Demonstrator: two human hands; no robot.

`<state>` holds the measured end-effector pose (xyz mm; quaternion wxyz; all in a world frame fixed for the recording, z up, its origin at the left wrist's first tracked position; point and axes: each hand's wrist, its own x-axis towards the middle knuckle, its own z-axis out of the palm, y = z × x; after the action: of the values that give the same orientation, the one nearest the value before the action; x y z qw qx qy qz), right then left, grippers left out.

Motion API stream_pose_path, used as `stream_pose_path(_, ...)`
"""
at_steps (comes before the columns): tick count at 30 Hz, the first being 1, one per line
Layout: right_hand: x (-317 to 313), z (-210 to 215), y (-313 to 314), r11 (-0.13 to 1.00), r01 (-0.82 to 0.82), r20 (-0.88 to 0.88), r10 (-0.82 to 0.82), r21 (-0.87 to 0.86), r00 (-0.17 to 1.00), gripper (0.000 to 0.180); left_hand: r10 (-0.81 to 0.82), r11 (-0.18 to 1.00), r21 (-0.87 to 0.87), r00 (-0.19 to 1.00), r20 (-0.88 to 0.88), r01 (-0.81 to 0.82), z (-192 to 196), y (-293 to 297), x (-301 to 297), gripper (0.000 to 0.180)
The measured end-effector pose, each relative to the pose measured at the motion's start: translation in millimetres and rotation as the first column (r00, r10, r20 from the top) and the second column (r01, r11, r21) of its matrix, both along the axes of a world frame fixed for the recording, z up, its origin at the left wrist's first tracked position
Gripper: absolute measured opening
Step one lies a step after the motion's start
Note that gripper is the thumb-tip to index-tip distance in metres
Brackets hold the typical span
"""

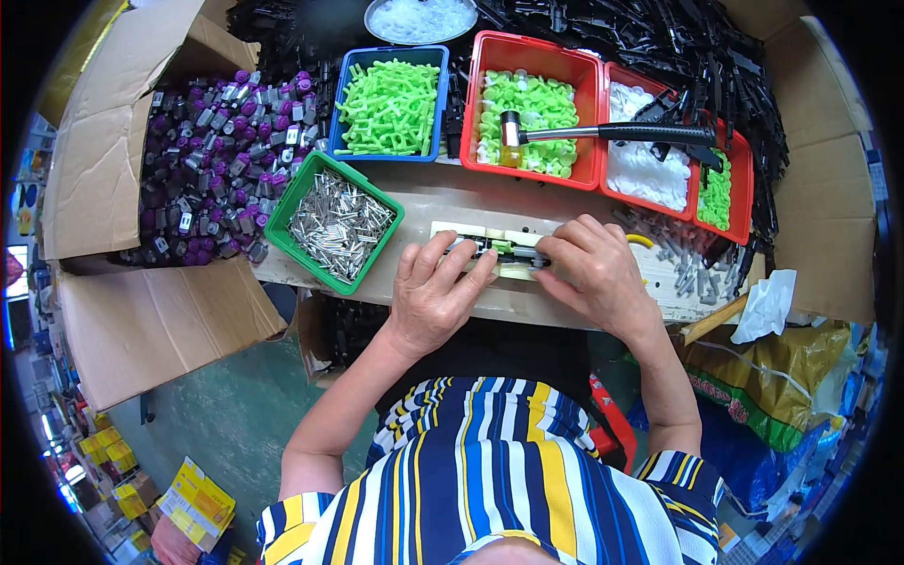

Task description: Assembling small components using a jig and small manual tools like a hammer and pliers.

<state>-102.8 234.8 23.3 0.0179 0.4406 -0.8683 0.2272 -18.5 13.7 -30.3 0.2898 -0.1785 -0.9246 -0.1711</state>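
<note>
A cream fixture block (516, 235) lies on the bench in front of me, with a slim black plastic part (482, 244) set in it. A bright green plastic piece (503, 247) shows in the middle of that part. My left hand (438, 294) bends over the left end, its fingers closed on the black part. At the right end my right hand (600, 280) is closed in a pinch, with thumb and forefinger at a small grey piece. Whether it grips that piece is hidden by the fingers.
A green bin of metal pins (341, 226), a blue bin of green pieces (388, 104) and red bins (589, 174) stand beyond. A hammer (612, 133) rests across the red bins. A carton (104, 160) of purple-grey parts is left; loose grey pieces (702, 264) lie right.
</note>
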Motion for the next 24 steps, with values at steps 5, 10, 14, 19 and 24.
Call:
stream_pose_path(5, -1, -6, 2, 0.999, 0.004, 0.045, -0.003, -0.038, 0.999, 0.032, -0.007, 1.000, 0.011, 1.000, 0.002, 0.007, -1, 0, 0, 0.027)
stream_pose_path(10, 2, -7, 1, 0.993, 0.069, 0.101, -0.059, -0.093, 0.993, 0.037, -0.017, 0.999, 0.029, 1.000, 0.013, 0.016, 0, 0, 0, 0.032)
stream_pose_path(14, 3, -10, 7, 0.983, 0.090, 0.115, -0.072, -0.159, 0.991, 0.037, -0.021, 0.998, 0.065, 1.000, 0.021, 0.019, 1, 0, 0, 0.037)
stream_pose_path(19, 6, -17, 6, 0.970, 0.105, 0.130, -0.078, -0.218, 0.988, 0.029, -0.028, 0.991, 0.132, 0.998, 0.050, 0.022, 12, 2, -8, 0.034)
stream_pose_path(24, 7, -18, 4, 0.967, 0.117, 0.150, -0.084, -0.225, 0.985, 0.028, -0.065, 0.973, 0.227, 0.990, 0.121, 0.036, 19, 7, -29, 0.027)
